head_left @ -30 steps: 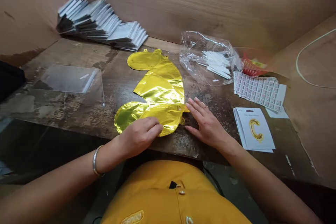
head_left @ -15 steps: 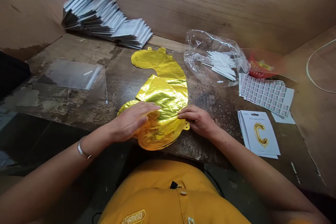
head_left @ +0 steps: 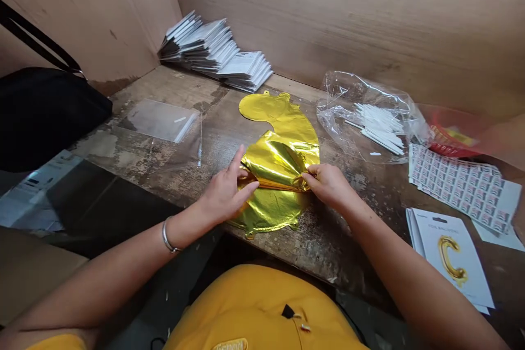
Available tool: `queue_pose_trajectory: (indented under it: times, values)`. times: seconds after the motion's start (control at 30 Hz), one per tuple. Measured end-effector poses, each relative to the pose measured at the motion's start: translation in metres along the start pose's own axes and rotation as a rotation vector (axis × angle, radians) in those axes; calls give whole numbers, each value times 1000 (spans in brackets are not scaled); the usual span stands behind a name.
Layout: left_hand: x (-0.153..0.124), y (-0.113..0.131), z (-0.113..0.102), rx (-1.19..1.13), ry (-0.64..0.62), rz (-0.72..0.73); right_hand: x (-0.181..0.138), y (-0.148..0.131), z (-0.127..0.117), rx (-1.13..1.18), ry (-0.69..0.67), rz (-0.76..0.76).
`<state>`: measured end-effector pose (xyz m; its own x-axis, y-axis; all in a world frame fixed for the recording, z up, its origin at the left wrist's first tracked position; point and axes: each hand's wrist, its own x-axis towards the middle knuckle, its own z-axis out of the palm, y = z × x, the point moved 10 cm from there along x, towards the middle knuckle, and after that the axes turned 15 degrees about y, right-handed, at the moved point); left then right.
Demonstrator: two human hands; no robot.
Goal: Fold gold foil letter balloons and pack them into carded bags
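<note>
A flat gold foil balloon (head_left: pixel 283 142) lies on the worn wooden table (head_left: pixel 172 169) in front of me, its near part folded over. My left hand (head_left: pixel 226 191) pinches the fold's left end, index finger raised. My right hand (head_left: pixel 328 185) pinches the fold's right end. Both hands are closed on the foil, lifting the crease slightly off the table.
White cards (head_left: pixel 217 54) are stacked at the back left, clear sleeves (head_left: pixel 162 119) lie at the left, and a black bag (head_left: pixel 41 109) sits at the far left. To the right are a plastic bag of white sticks (head_left: pixel 375 120), a red basket (head_left: pixel 451 139), sticker sheets (head_left: pixel 459 183) and "C" balloon cards (head_left: pixel 449 249).
Both hands went from resting flat on the balloon to pinching a fold across it. The near lobe has been folded up. My head has turned left, shifting everything to the right.
</note>
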<state>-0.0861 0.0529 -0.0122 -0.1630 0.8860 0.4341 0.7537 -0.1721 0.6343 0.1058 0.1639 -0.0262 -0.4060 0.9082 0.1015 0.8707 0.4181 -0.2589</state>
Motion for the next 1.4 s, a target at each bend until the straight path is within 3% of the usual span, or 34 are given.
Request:
queue_pose_trajectory:
  times: [0.07,0.13,0.2,0.3,0.37,0.4,0.5,0.53,0.63,0.7,0.77,0.87,0.93,1.0,1.07,1.13,1.23,1.3,1.4]
  values:
    - [4,17,-7,184,144,109,0,-1,1,-20,-13,2]
    - [9,38,6,288,126,267,0,0,3,-35,-31,5]
    - [13,45,34,321,-37,347,1,0,4,-51,-53,4]
    - [15,29,72,377,-297,278,-1,-2,5,-82,-116,-5]
    - [14,19,84,397,-376,241,-5,-4,1,-148,-105,-12]
    - [13,18,87,401,-390,241,-6,-7,-8,-190,-27,-27]
    - [10,16,88,413,-400,254,-14,-35,-32,-225,309,-208]
    - [9,16,86,412,-399,261,-19,-47,-28,-189,341,-313]
    - [12,16,80,394,-421,285,-30,-66,15,-73,125,-531]
    - [20,7,74,429,-452,237,-32,-62,37,-52,13,-528]
    - [35,-5,61,510,-396,148,-31,-57,45,-45,-15,-504]
    - [50,-2,54,532,-306,219,-31,-56,43,-37,-20,-496]
    - [47,2,64,497,-395,310,-30,-55,42,-44,-33,-485]
    - [49,-11,66,558,-462,231,-31,-55,42,-54,-48,-477]
    - [59,-23,54,655,-382,93,-31,-55,43,-60,-53,-475]
    - [64,-13,49,652,-304,137,-30,-56,44,-59,-47,-474]
    - [48,9,68,535,-392,319,-29,-57,42,-51,-34,-471]
    - [34,7,81,505,-465,325,-30,-55,36,-28,-38,-466]
    - [27,-1,88,493,-465,313,-30,-48,17,15,18,-478]
